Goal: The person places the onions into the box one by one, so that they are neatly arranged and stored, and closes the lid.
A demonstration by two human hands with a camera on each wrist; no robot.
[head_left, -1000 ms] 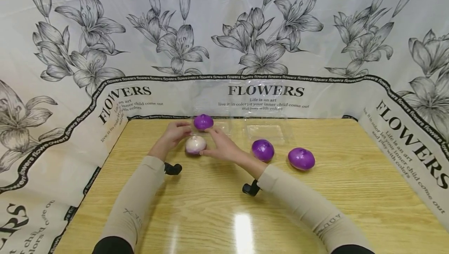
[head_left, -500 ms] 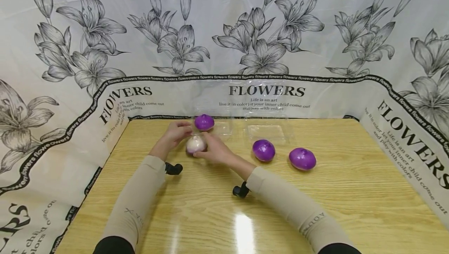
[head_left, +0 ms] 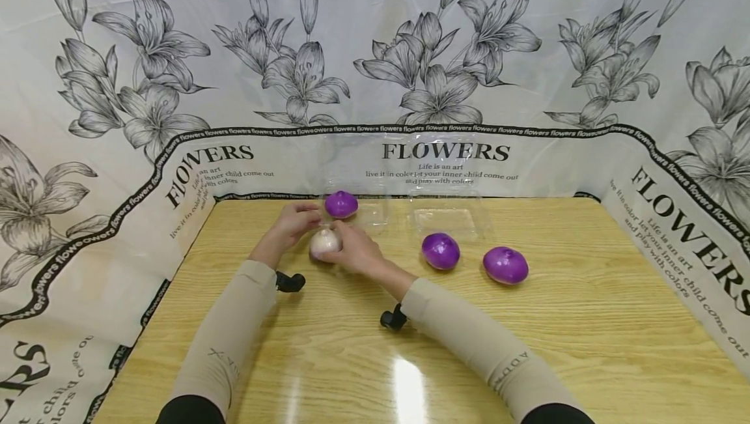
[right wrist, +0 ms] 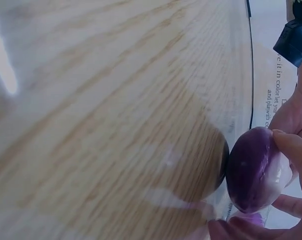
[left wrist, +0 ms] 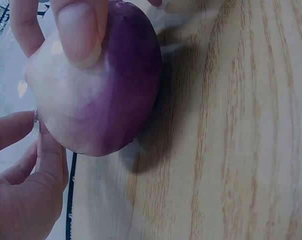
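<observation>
A white-and-purple onion [head_left: 324, 243] is held by my right hand [head_left: 359, 249], its thumb on the near side and its fingers around the far side. In the left wrist view, this onion [left wrist: 98, 95] stands tilted just over the wood, its pale half toward the left. My left hand [head_left: 295, 221] is close to the onion's left side, and in the left wrist view its thumb and finger pinch a clear plastic edge. That edge belongs to the left clear plastic box [head_left: 377, 214], which contains one purple onion [head_left: 341, 204].
A second clear plastic box [head_left: 448, 221] with its lid up stands to the right against the flower-print cloth [head_left: 328, 173]. Two purple onions lie on the wooden table [head_left: 363, 359]: one onion [head_left: 441, 251] before that box, another onion [head_left: 506, 265] further right.
My right hand has moved left and closed its fingers around the white-and-purple onion, which has turned and shifted slightly left. My left hand has stayed in place.
</observation>
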